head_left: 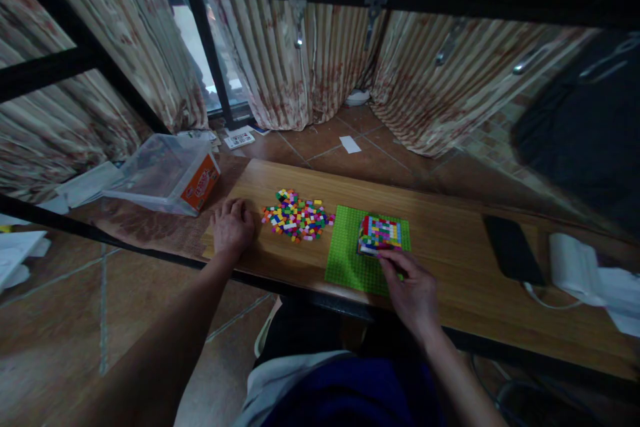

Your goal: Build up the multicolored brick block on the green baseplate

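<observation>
My left hand (pixel 233 225) lies on the wooden table's left end, palm down with its fingers a little bent and apart, holding nothing. Just right of it is a loose pile of small colourful building bricks (pixel 299 216). A green baseplate (pixel 345 260) lies farther right, bearing a low block of many-coloured bricks (pixel 383 232). At the near edge of that block, my right hand (pixel 413 283) has thumb and forefinger pinched together. A tiny pinkish brick seems to be at the fingertips, mostly covered by them.
A clear plastic box (pixel 160 170) with an orange label lies beyond the table's left end. To the right are a dark phone (pixel 513 250), a white device (pixel 575 267) with a cable, and papers (pixel 623 297). Dark metal bars and curtains (pixel 310 67) stand beyond the table (pixel 450 240).
</observation>
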Tool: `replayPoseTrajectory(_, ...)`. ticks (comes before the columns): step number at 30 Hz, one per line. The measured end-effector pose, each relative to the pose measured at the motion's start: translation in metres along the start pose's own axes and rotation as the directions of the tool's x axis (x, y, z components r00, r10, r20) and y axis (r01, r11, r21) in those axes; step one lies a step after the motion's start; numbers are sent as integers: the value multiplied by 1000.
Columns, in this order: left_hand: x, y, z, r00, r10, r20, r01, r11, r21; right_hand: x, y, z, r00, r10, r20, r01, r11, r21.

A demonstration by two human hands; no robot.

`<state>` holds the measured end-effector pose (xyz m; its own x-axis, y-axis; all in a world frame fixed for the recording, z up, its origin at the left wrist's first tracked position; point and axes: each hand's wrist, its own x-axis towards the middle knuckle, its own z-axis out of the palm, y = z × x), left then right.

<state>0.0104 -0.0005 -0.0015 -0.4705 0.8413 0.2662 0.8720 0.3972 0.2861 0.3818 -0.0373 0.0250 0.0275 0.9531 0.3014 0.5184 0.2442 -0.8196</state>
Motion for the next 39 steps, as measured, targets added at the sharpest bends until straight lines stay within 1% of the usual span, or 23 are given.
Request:
replayPoseTrajectory(4,0,0,-1,1000,-3,10,3,1000,-7,9,9,-11,998,-62,-30,57,988,-143)
replayPoseTrajectory(11,0,0,-1,1000,2,7,-2,1000,10,10,13,-8,993,-112,-41,94,945,-313)
replayPoseTrajectory(14,0,0,-1,1000,2,5,-2,1000,16,10,14,-5,992,-113,-54,86,931,-355)
replayPoseTrajectory(17,0,-1,-1,1000,2,4,-2,1000,10,11,13,-2,992,-92,-87,52,924,-379)
replayPoseTrajectory(26,0,-1,-1,1000,16,2,-16,1000,26,11,16,0,973,-30,-229,-32,964,-265)
replayPoseTrajectory(35,0,0,-1,1000,9,1,-9,1000,29,9,22,-5,973,59,-224,-89,988,-124)
replayPoseTrajectory(37,0,0,-2,1000,9,2,-9,1000,27,9,22,-7,968,92,-233,-119,987,-104)
replayPoseTrajectory(39,0,0,-2,1000,12,0,-12,1000,24,9,23,-7,959,153,-238,-171,984,-55)
